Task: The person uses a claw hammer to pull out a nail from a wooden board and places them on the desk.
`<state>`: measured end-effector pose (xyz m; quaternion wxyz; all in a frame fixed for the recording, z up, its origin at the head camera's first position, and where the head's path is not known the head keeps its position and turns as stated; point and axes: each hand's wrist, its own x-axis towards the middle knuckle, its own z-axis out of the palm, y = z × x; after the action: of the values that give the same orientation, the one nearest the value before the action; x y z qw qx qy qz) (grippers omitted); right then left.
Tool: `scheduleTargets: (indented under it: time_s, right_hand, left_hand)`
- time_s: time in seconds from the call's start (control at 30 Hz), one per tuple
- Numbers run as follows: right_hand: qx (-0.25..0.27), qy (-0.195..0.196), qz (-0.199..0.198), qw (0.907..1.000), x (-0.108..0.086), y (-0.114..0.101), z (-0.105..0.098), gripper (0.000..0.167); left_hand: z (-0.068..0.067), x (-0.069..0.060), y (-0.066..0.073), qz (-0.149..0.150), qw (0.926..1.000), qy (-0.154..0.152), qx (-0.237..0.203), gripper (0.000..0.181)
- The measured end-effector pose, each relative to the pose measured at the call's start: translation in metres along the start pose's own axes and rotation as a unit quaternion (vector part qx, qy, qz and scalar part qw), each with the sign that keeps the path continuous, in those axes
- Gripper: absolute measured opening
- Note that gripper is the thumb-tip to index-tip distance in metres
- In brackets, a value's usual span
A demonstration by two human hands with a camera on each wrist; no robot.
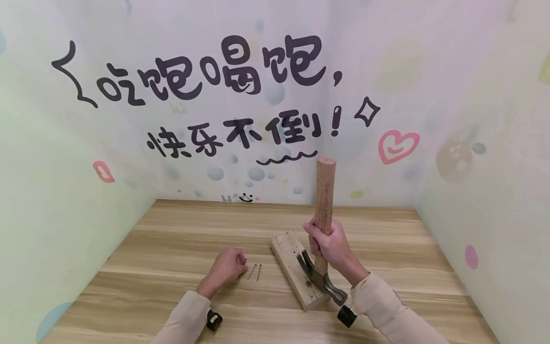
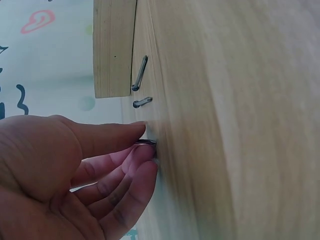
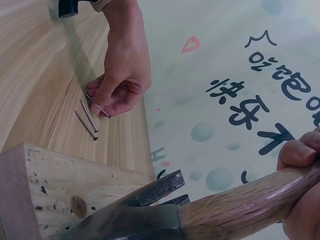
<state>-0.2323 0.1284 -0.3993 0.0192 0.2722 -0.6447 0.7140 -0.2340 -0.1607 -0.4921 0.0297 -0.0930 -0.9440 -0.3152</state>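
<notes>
Near the middle of the tabletop my left hand point(image 1: 226, 265) pinches a nail point(image 2: 145, 142) between thumb and fingers, low against the wood. Beside it, two more nails point(image 1: 259, 273) lie close together on the table. A claw hammer point(image 1: 325, 196) stands upright in my right hand point(image 1: 336, 246), which grips the wooden handle close to the head. The hammer's metal head points down over a wooden block point(image 1: 289, 263) with dark holes or marks in its top. Whether the head touches the block, I cannot tell.
The wood-grain table point(image 1: 172, 248) is bounded by a printed backdrop point(image 1: 258, 181) behind and pale walls on both sides. A black wrist device point(image 1: 214, 320) sits at the left cuff, and another point(image 1: 346, 316) at the right.
</notes>
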Motion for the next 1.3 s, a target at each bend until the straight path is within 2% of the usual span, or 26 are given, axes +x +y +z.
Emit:
scheduleTargets:
  time_s: [0.3,0.4,0.5,0.63,0.7,0.9,1.03,1.13,1.3]
  right_hand:
    - [-0.019,-0.005,0.008,0.9998,-0.004,0.001,-0.005,0.028]
    - [-0.020,-0.002,0.006,0.9998,-0.005,0.002,-0.006,0.027]
    - [-0.025,-0.004,-0.001,0.9997,-0.006,0.002,-0.005,0.025]
    - [-0.033,-0.008,-0.015,0.9993,-0.007,0.004,-0.004,0.023]
    - [-0.037,-0.010,-0.019,0.9991,-0.007,0.005,-0.003,0.023]
    - [-0.044,-0.009,-0.013,0.9989,-0.008,0.008,0.000,0.023]
    - [-0.049,0.009,-0.004,0.9988,-0.009,0.009,0.000,0.022]
    - [-0.048,0.019,-0.003,0.9987,-0.010,0.009,-0.002,0.024]
    - [-0.046,0.018,-0.013,0.9987,-0.012,0.011,-0.005,0.023]
  left_hand:
    - [0.004,0.002,0.005,0.000,1.0000,0.002,0.007,0.022]
    - [0.004,0.003,0.008,-0.008,0.9999,-0.009,0.003,0.022]
    - [0.002,0.004,0.011,-0.028,0.9994,-0.022,-0.003,0.019]
    - [0.001,0.013,0.022,-0.051,0.9984,-0.024,0.000,0.016]
    - [0.004,0.021,0.031,-0.040,0.9991,-0.014,0.001,0.023]
    - [0.030,0.046,0.058,-0.001,0.9994,0.030,-0.017,0.036]
    - [0.051,0.059,0.072,0.009,0.9986,0.053,-0.003,0.040]
    - [0.063,0.066,0.079,0.007,0.9983,0.054,0.021,0.041]
    - [0.078,0.072,0.084,-0.003,0.9964,0.030,0.079,0.044]
